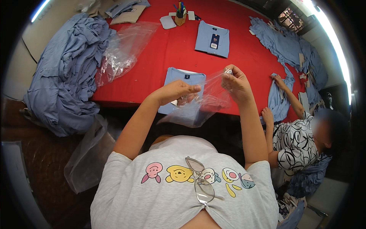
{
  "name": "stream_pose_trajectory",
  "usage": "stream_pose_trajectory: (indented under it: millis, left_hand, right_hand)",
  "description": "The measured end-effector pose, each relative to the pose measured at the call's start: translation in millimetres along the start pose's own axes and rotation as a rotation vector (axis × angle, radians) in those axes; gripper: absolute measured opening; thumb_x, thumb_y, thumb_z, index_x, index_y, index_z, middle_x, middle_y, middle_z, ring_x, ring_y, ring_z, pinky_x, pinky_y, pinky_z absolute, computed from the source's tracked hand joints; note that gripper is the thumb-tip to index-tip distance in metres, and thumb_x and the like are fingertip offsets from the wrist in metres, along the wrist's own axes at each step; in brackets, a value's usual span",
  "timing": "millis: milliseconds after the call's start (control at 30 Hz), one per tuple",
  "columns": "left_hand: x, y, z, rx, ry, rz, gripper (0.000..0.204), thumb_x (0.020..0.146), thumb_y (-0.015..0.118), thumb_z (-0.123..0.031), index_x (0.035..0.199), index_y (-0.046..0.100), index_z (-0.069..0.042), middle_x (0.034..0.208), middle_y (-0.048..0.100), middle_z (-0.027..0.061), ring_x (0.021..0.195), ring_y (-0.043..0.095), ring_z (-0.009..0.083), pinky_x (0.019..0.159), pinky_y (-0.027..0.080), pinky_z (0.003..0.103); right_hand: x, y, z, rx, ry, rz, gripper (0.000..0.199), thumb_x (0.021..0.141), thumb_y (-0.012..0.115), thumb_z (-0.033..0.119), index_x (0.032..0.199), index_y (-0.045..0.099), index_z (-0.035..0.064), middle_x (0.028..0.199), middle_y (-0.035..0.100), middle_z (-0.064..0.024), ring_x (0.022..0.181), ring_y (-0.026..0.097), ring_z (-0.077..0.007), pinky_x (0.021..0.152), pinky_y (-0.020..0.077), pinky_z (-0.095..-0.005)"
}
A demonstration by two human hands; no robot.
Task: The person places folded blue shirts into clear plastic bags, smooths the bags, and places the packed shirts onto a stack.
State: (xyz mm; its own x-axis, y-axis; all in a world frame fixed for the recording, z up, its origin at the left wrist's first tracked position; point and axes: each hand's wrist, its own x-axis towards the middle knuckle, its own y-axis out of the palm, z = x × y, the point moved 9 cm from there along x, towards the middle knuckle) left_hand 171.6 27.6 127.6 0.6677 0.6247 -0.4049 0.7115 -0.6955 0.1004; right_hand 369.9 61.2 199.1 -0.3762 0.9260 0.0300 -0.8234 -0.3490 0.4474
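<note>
My left hand (178, 91) and my right hand (235, 83) both grip the top of a clear plastic bag (198, 108), holding it up over the near edge of the red table (167, 49). Behind the bag a folded light blue shirt (183, 78) lies flat on the table, partly hidden by the bag and my left hand. A second folded blue shirt (212, 38) with a dark tag lies farther back.
A big heap of blue garments (65, 76) hangs off the table's left end beside loose clear bags (124, 49). More blue garments (286, 42) cover the right side. A co-worker's hands (278, 81) handle a blue piece there. A pen holder (180, 15) stands at the back.
</note>
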Motion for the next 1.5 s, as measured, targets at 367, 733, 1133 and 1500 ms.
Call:
stream_pose_trajectory:
  millis: [367, 733, 1133, 1500]
  left_hand:
    - [-1.4, 21.3, -46.3, 0.046, 0.331, 0.086, 0.066, 0.076, 0.100, -0.018, 0.133, 0.069, -0.004, 0.085, 0.071, 0.0030, 0.094, 0.073, 0.0192, 0.092, 0.057, 0.037]
    - [-25.6, 50.4, 184.0, 0.563, -0.344, 0.387, 0.059, 0.092, 0.082, -0.062, 0.095, 0.081, -0.003, 0.118, 0.081, 0.0165, 0.093, 0.070, 0.0178, 0.086, 0.052, 0.033]
    - [-43.7, -6.3, 212.8, 0.717, 0.106, -0.298, 0.017, 0.100, 0.071, -0.017, 0.111, 0.078, -0.007, 0.107, 0.079, 0.0141, 0.104, 0.073, 0.0377, 0.092, 0.057, 0.047]
    - [-94.9, -66.5, 185.0, 0.992, 0.239, -0.778, 0.009, 0.086, 0.080, -0.010, 0.092, 0.074, -0.006, 0.104, 0.074, 0.0048, 0.103, 0.069, 0.0266, 0.101, 0.049, 0.046]
  right_hand:
    - [-9.2, 25.8, -31.8, -0.234, 0.234, 0.116, 0.019, 0.108, 0.072, 0.027, 0.105, 0.060, 0.0125, 0.075, 0.073, -0.0039, 0.058, 0.064, -0.0065, 0.051, 0.0411, -0.0200]
    - [-131.1, -11.8, -187.6, -1.165, 0.786, 0.665, 0.030, 0.092, 0.082, 0.038, 0.098, 0.086, 0.0089, 0.088, 0.081, -0.0102, 0.084, 0.075, -0.0259, 0.077, 0.0567, -0.0387]
    - [-76.4, -20.5, -198.4, -1.500, 0.149, 0.397, 0.008, 0.085, 0.084, 0.021, 0.092, 0.084, 0.0152, 0.094, 0.076, -0.0001, 0.104, 0.065, -0.0228, 0.094, 0.0465, -0.0402]
    - [-47.6, -4.0, -229.5, -1.616, 0.027, 0.316, 0.009, 0.079, 0.079, 0.010, 0.083, 0.072, 0.0112, 0.088, 0.073, -0.0031, 0.097, 0.066, -0.0254, 0.086, 0.0482, -0.0409]
